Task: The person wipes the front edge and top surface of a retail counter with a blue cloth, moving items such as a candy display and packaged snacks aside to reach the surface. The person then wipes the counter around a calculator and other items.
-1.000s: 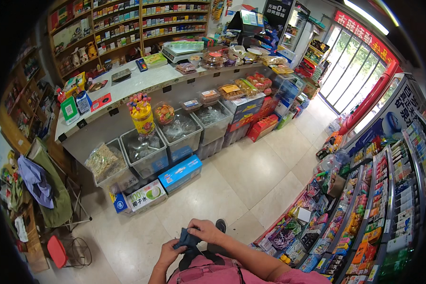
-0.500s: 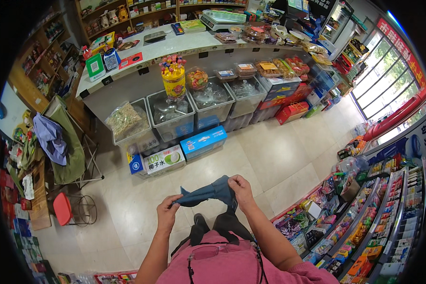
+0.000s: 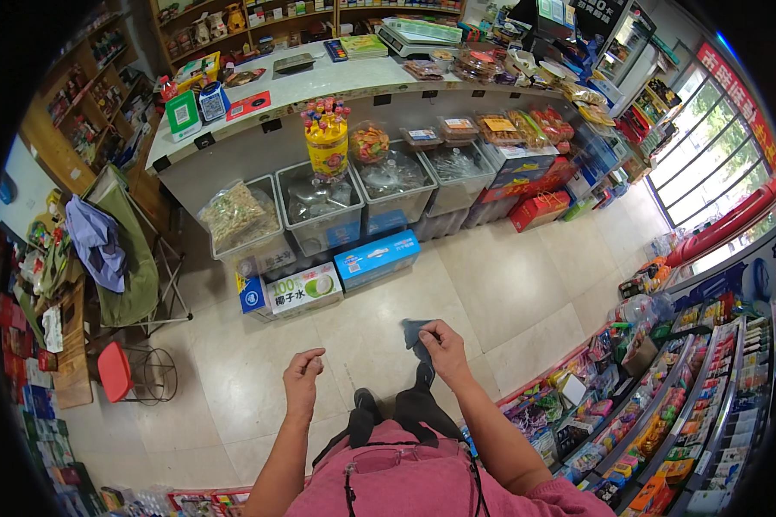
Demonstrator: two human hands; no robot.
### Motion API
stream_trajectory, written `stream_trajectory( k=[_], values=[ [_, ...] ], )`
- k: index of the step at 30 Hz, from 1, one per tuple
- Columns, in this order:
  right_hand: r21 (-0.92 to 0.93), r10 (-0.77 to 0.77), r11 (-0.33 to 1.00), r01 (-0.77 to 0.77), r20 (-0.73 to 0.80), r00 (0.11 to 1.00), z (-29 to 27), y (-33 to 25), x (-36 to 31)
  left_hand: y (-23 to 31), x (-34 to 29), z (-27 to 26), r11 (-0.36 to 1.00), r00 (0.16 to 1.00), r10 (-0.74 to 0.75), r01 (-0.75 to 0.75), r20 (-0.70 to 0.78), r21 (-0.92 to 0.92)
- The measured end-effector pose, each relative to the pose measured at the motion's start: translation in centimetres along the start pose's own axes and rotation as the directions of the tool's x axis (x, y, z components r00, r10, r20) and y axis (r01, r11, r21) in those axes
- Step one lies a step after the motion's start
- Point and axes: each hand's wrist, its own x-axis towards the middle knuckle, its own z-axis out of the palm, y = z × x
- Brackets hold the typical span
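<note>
A small dark blue-grey cloth (image 3: 412, 333) hangs from my right hand (image 3: 445, 351), whose thumb and fingers pinch it at one edge. Most of it lies to the left of the fingertips, bunched and partly folded, so its full shape cannot be made out. My left hand (image 3: 303, 379) is held up opposite, apart from the cloth. Its index finger and thumb stand a little apart with nothing visible between them, while the other fingers are curled. Both hands are above the tiled floor, in front of my dark trousers and shoes.
Ahead runs a white counter (image 3: 332, 79), with plastic bins (image 3: 321, 234) and a blue carton (image 3: 376, 258) at its foot. A red stool (image 3: 115, 372) and a green folding chair (image 3: 138, 258) stand left. Packed display shelves (image 3: 664, 405) close in on the right.
My left hand has let go of the cloth, which was stretched between both hands. The cloth now hangs bunched from my right hand alone. The view has shifted slightly.
</note>
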Motion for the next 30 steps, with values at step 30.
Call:
stream_trajectory(
  k=[30],
  values=[
    [0.375,0.311,0.9,-0.222,-0.197,0.93,-2.7,5.9,-1.9,-1.5,-1.5,3.3,0.9,0.991,-0.13,0.113,-0.012,-0.421]
  ],
)
